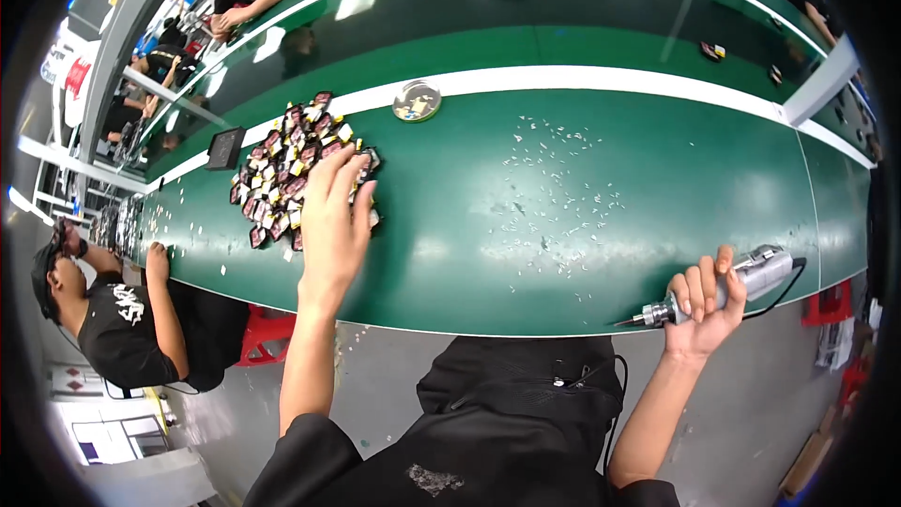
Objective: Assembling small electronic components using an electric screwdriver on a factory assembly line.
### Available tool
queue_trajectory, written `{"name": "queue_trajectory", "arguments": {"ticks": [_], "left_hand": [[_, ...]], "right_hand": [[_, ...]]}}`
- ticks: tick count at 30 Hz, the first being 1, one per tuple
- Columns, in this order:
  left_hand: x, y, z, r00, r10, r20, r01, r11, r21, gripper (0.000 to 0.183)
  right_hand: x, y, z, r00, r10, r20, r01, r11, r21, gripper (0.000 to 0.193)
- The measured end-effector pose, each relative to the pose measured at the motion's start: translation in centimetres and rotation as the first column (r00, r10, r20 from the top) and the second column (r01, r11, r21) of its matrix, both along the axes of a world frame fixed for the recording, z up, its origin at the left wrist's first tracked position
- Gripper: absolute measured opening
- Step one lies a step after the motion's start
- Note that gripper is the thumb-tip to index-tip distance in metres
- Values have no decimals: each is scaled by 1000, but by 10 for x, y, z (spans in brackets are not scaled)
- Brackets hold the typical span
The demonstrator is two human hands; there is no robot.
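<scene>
Head camera view: A person in black sits or stands at a long green surface (427, 253), the two hands well apart. At left, the left hand (330, 221) reaches over the right side of a pile of small black pieces (282, 174), many with yellow and pale patches. Its fingers are extended and the thumb is held away from them; whether the fingertips touch a piece cannot be told. At right, near the close edge, the right hand (704, 300) is wrapped around a grey electric screwdriver (762, 272), its tip pointing left and a black cable trailing from its right end. Between the hands and farther off, small white bits (554, 188) lie scattered. A round, shallow dish (417, 101) with pale pieces inside sits at the far edge, right of the pile, while a black tray (225, 148) rests just beyond the pile's left side. A co-worker (127, 324) in a dark cap sits at left near a red stool (261, 336). Beyond a white rail (582, 78), more black pieces (710, 52) dot a green belt (582, 42).
</scene>
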State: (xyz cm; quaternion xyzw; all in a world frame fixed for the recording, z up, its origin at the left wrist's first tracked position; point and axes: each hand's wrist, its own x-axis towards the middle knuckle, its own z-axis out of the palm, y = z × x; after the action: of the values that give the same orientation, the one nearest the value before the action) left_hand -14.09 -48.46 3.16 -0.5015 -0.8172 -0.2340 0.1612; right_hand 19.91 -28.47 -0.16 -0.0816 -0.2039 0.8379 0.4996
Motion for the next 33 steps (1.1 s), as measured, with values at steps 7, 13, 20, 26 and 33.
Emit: {"name": "queue_trajectory", "arguments": {"ticks": [7, 13, 20, 26, 33], "left_hand": [[53, 86, -13, 924, -376, 68, 379, 924, -42, 20], [53, 107, -27, 946, -320, -46, 312, 942, -127, 12], [46, 117, -10, 911, -389, -136, 372, 918, -136, 8], [49, 107, -28, 895, -430, -122, 415, 900, -132, 11], [43, 109, -28, 911, -397, -110, 388, 916, -99, 10]], "right_hand": [[8, -7, -10, 991, -18, -131, 3, 994, -111, 9], [3, -4, -14, 992, -22, -127, 9, 995, -102, 8], [-2, 2, -1, 990, -43, -133, 27, 992, -126, 9], [10, -9, -15, 995, -41, -92, 27, 988, -154, 9], [13, -22, 8, 997, -70, -13, 63, 953, -297, 9]]}}
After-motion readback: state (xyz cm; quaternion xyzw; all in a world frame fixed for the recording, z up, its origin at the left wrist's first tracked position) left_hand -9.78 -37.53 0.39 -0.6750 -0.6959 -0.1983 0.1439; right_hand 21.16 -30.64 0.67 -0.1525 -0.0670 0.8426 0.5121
